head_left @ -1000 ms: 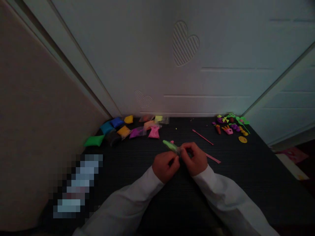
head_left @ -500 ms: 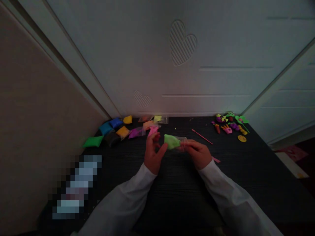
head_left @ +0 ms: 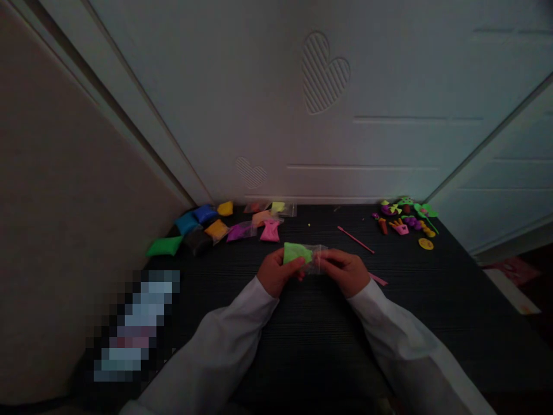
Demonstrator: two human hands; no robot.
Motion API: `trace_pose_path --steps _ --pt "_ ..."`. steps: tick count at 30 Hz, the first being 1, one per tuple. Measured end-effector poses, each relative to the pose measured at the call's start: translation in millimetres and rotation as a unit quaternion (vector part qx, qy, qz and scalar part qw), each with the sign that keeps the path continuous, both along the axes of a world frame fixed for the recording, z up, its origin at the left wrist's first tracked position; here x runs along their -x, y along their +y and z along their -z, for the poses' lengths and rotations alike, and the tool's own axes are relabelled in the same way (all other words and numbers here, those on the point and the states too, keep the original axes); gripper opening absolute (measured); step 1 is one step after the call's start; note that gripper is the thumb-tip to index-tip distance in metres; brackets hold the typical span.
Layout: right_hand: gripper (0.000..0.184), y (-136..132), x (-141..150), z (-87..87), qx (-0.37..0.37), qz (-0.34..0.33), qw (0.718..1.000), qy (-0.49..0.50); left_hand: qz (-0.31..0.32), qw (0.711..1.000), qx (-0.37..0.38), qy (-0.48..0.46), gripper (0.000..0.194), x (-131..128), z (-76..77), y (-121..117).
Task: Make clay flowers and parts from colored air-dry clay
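Between my hands is a clear plastic bag of light green modelling clay (head_left: 296,252), held above the dark table. My left hand (head_left: 279,271) is closed on the clay-filled end, its thumb lying across the front. At the bag's clear open-end side, my right hand (head_left: 346,271) pinches the plastic; those fingertips partly cover the edge. Just beyond the left hand lies a bag of pink clay (head_left: 270,230). A thin pink stick tool (head_left: 356,239) rests past the right hand, and a second pink tool (head_left: 378,279) shows partly behind that hand.
Several bags of coloured clay, among them a green bag (head_left: 165,246) and a purple bag (head_left: 240,231), lie at the back left. Small finished clay figures (head_left: 400,226) cluster at the back right. A blurred-out object (head_left: 138,323) is at the left. A white panel (head_left: 319,144) borders the back of the table (head_left: 449,311).
My left hand has closed round the clay end of the bag, thumb moving over its front. The bag has shifted slightly left. The pink clay bag behind is now uncovered.
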State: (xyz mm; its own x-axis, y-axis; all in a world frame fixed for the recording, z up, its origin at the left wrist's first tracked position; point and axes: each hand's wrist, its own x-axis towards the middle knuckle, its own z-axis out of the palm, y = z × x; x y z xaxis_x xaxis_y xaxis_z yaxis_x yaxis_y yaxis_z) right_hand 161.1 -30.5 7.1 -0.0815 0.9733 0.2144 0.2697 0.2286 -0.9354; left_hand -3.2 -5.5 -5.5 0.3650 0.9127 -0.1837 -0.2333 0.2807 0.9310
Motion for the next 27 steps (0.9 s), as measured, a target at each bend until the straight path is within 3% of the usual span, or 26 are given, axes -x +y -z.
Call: trace_pose_path --steps 5,17,27 --pt "0.019 1.2 0.3 4.8 0.034 0.006 0.999 0.002 -0.002 1.000 0.018 -0.006 0.032 -1.7 1.2 0.5" --pt "0.012 0.7 2.3 1.5 -0.099 0.004 0.990 -0.096 0.019 0.997 0.073 -0.012 0.028 -8.1 2.6 -2.5" --pt "0.016 -0.2 1.8 7.5 -0.176 0.012 0.975 -0.137 0.045 0.997 0.066 -0.013 0.025 -5.6 6.4 -0.9"
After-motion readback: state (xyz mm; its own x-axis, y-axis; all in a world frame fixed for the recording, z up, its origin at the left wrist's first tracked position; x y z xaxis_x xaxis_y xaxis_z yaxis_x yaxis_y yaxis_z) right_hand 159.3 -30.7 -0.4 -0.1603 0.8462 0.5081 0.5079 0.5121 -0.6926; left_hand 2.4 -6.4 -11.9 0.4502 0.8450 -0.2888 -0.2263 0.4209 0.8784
